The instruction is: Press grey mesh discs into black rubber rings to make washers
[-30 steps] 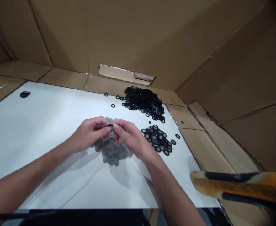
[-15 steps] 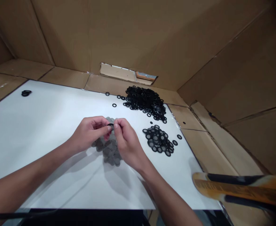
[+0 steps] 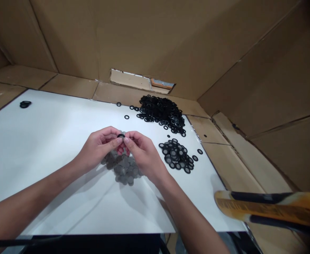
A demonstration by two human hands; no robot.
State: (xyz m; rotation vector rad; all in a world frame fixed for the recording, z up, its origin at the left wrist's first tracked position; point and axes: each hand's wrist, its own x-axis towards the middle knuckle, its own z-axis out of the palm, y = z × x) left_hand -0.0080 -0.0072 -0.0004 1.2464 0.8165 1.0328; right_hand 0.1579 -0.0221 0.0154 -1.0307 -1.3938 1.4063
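**One small ring held by two hands**

A big cardboard box [image 3: 144,38] is seen all around. Inside it a white board [image 3: 51,141] is laid flat. On the board, a large heap of black rings [image 3: 161,112] is piled at the back. A smaller heap of rings with grey middles [image 3: 176,156] is set nearer. A pile of grey discs [image 3: 124,169] is spread under the hands.

A black ring [image 3: 121,135] is pinched between the left hand [image 3: 99,148] and the right hand [image 3: 141,153]. The fingertips are closed tight on it (both thumbs are pressed close). It is held up above the grey discs.

Compared with half a second ago, the ring is kept in the same pinch, and the hands have been lifted a little.
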